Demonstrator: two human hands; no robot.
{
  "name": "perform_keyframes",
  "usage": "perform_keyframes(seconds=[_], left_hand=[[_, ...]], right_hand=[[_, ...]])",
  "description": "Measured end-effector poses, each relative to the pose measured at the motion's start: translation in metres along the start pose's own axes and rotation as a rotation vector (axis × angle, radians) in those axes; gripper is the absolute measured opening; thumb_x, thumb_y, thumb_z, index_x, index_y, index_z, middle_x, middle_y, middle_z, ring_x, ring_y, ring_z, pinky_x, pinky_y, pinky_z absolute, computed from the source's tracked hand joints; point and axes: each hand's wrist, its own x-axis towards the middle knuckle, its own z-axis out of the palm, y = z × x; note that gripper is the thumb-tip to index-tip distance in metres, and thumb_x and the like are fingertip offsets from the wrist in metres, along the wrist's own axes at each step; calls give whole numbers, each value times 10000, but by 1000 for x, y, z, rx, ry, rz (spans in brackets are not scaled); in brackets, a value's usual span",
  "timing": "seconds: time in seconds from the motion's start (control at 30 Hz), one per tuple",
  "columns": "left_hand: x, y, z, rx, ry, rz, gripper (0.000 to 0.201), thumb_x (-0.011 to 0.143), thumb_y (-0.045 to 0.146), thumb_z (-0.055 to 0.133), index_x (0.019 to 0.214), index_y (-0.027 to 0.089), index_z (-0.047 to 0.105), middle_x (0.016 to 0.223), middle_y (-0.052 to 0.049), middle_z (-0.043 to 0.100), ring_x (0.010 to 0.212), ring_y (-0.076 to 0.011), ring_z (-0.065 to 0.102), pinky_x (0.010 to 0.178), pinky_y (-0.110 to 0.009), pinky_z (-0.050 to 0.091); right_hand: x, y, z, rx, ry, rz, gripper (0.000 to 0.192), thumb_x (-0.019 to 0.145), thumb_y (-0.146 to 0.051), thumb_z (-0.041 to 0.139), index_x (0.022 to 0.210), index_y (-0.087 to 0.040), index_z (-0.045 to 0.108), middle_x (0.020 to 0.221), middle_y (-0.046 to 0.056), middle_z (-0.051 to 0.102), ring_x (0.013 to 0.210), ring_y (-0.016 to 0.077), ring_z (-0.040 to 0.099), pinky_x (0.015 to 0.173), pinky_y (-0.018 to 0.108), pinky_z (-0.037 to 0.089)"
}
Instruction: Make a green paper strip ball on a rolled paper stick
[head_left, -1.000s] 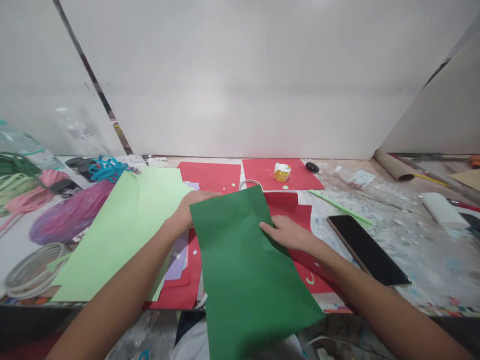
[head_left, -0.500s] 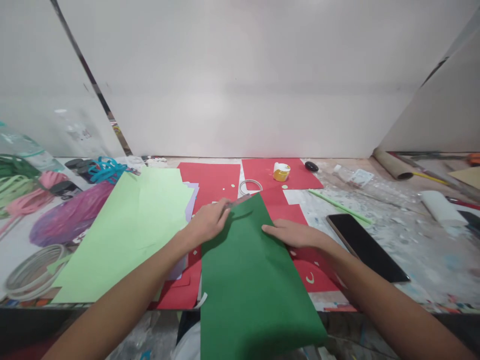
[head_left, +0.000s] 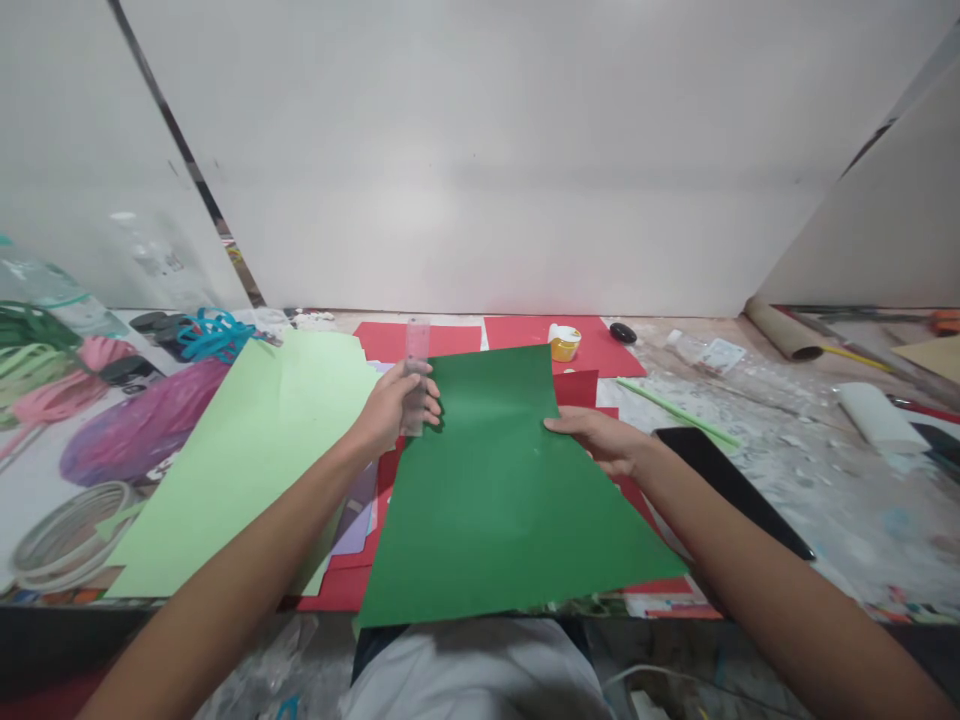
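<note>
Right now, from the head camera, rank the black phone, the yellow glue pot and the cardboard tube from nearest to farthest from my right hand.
From the right hand:
1. black phone, just right of it, partly under the forearm.
2. yellow glue pot, beyond it on red paper.
3. cardboard tube, far right near the wall.

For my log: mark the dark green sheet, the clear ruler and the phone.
dark green sheet (head_left: 502, 500), head view, middle of the sheet.
clear ruler (head_left: 416, 345), head view, upper end above the left hand.
phone (head_left: 694, 448), head view, far end of the black screen.

Both forearms are bare to the elbows, with no sleeves, and the left hand (head_left: 390, 410) and right hand (head_left: 600, 440) wear no gloves or rings.

A white garment (head_left: 472, 670) covers the person's lap.
</note>
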Motion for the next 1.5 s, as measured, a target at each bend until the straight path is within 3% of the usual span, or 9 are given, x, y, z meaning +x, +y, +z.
perform_keyframes(seconds=[0.33, 0.43, 0.6, 0.83, 0.97, 1.07, 1.2, 1.33, 1.5], left_hand=[[-9, -3, 3, 217, -90, -104, 281, 832, 411, 573, 774, 143, 633, 545, 40, 447, 444, -91, 435, 405, -208, 337], [-18, -6, 15, 244, -236, -154, 269, 783, 366, 660, 946, 158, 612, 585, 54, 478, 468, -103, 515, 408, -202, 392], [-32, -19, 31, 351, -358, -204, 868, 774, 289, 685, 1476, 242, 176, 772, 28, 596, 566, -150, 643, 504, -266, 527], [-39, -21, 34, 568, -568, -200, 944, 813, 372, 656, 1534, 242, 60, 775, -9, 680, 629, -195, 663, 548, -303, 524], [-43, -22, 35, 1076, -488, 185, 751, 787, 522, 669, 1433, 236, 414, 1112, -108, 686, 1045, -310, 627, 906, -461, 478], [-42, -26, 32, 1302, -549, 263, 954, 771, 735, 544, 1497, 165, 304, 1544, -166, 313, 1418, -362, 271, 1132, -504, 256], [-39, -34, 30, 1457, -663, 168, 1105, 779, 858, 282, 1537, 69, 125, 1600, -171, 10, 1477, -328, -31, 1194, -484, 59], [-48, -34, 36, 1528, -629, 182, 1086, 790, 859, 204, 1540, 78, 128, 1599, -172, 24, 1475, -330, -26, 1193, -482, 50], [-68, -21, 46, 1528, -579, 245, 1009, 815, 831, 241, 1522, 112, 237, 1569, -208, 220, 1444, -382, 190, 1155, -526, 178]], right_hand=[[-5, 0, 29, -82, -218, 118, 251, 786, -361, 661, 858, -174, 510, 499, -40, 619, 321, 87, 524, 337, 165, 456], [-5, 3, 28, -150, -352, 162, 290, 774, -421, 636, 779, -138, 571, 543, 25, 668, 356, 114, 569, 357, 208, 498], [-4, 3, 31, -268, -465, 275, 390, 789, -492, 595, 703, -112, 597, 591, 87, 689, 408, 131, 616, 357, 200, 487], [3, 3, 32, -553, 96, 9, 206, 913, -401, 471, 860, -202, 475, 504, -40, 577, 369, 109, 562, 322, 171, 418], [7, 7, 29, -626, 111, 21, 223, 918, -377, 444, 783, -201, 464, 539, -26, 566, 371, 103, 543, 317, 177, 383], [6, 7, 32, -658, 151, 15, 202, 913, -376, 457, 812, -201, 460, 559, -31, 561, 367, 97, 530, 329, 179, 370], [7, 4, 37, -699, 273, -41, 177, 919, -368, 447, 846, -207, 441, 544, -41, 558, 364, 101, 513, 365, 196, 367], [12, 1, 36, -788, 395, -116, 175, 901, -334, 455, 779, -211, 427, 528, -38, 554, 383, 105, 516, 422, 210, 378], [9, -1, 34, -784, 203, -73, 143, 842, -242, 454, 715, -192, 499, 521, -23, 564, 395, 112, 529, 433, 216, 391]])
